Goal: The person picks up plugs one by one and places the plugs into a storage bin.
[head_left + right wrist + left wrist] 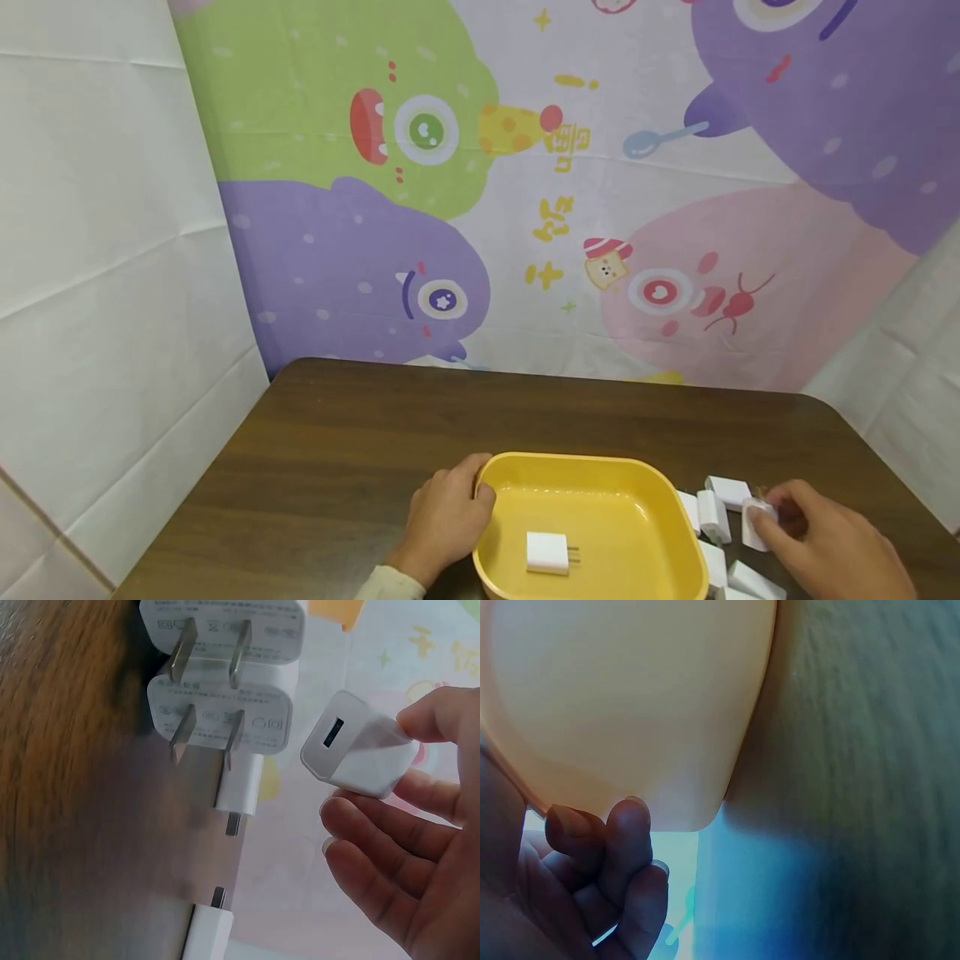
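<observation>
A yellow tray (611,533) with rounded corners stands at the front of the table. My left hand (450,512) grips its left rim near the far corner, fingers curled at the edge in the left wrist view. Inside the tray lies one white plug charger (547,553), prongs pointing right. To the right of the tray, my right hand (843,542) pinches a white USB charger (364,750) between thumb and fingers, its USB port showing in the right wrist view. Several more white chargers (712,515) lie between that hand and the tray.
The dark wooden table (360,433) has rounded far corners. Behind it hangs a cloth (525,317) printed with cartoon monsters, and white sheeting (112,250) covers the left side. Some loose chargers (221,712) stand with their metal prongs exposed.
</observation>
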`<act>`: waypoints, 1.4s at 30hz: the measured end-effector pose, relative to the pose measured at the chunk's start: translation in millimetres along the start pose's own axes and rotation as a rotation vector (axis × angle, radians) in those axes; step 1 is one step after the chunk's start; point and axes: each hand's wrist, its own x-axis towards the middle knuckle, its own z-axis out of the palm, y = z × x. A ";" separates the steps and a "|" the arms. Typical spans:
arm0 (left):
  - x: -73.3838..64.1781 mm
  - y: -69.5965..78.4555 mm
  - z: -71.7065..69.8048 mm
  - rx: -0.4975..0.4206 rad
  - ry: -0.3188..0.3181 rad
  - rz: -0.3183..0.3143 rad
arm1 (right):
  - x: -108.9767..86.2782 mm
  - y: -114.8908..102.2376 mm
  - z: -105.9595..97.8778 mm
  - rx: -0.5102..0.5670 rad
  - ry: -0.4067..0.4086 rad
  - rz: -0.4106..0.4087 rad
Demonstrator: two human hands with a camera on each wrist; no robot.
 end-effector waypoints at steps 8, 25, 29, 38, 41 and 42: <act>-0.6 1.1 -1.0 0.001 -0.001 0.001 | -0.6 -7.2 0.7 0.016 0.038 -0.054; -1.3 2.5 -2.3 -0.002 -0.002 0.004 | -3.6 -27.6 0.5 0.011 0.140 -0.172; -1.1 2.4 -2.5 -0.004 -0.001 0.004 | -4.1 -33.7 0.7 0.014 0.145 -0.202; 0.0 1.1 -1.6 -0.004 0.000 0.000 | -6.4 -48.0 0.3 0.043 0.194 -0.275; 0.1 0.9 -0.9 -0.006 -0.004 0.002 | -5.4 -51.8 -0.4 0.039 0.186 -0.300; 0.0 0.9 -0.9 -0.007 -0.005 0.002 | -5.0 -53.1 -0.7 0.038 0.184 -0.312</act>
